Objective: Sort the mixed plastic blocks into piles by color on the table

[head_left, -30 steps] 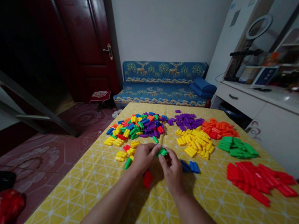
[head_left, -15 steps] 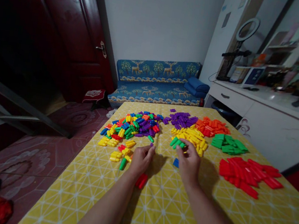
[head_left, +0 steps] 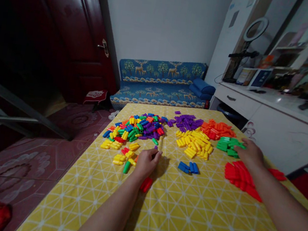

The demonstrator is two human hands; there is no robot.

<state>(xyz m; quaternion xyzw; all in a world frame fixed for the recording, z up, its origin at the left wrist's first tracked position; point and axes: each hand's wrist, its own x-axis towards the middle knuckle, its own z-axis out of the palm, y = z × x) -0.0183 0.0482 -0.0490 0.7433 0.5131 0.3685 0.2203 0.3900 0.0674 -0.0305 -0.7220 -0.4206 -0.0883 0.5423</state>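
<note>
My left hand (head_left: pixel 147 163) hovers low over the table's middle with its fingers pinched together. What it holds, if anything, is hidden; a bit of purple plastic piece (head_left: pixel 156 147) shows just beyond the fingertips. Below the wrist lie red pieces (head_left: pixel 146 185). Over at the right, my right hand (head_left: pixel 249 151) has its fingers closed around green plastic pieces (head_left: pixel 241 144) at the edge of the green pile (head_left: pixel 226 144). Blue pieces (head_left: pixel 188 167) rest between the two hands. Left of my left hand are small yellow pieces (head_left: pixel 119 159) and a green one (head_left: pixel 126 167).
A mixed heap (head_left: pixel 141 127) covers the back left. Purple (head_left: pixel 189 122), orange (head_left: pixel 217 130), yellow (head_left: pixel 196 142) and red (head_left: pixel 241 176) piles stand to the right on the yellow tablecloth (head_left: pixel 167 224). Beyond are a blue sofa (head_left: pixel 157 89) and a white dresser (head_left: pixel 284 126).
My right hand has moved right with the green pieces, from beside the yellow pile to the green pile, uncovering the blue pieces. My left hand has stayed nearly in place.
</note>
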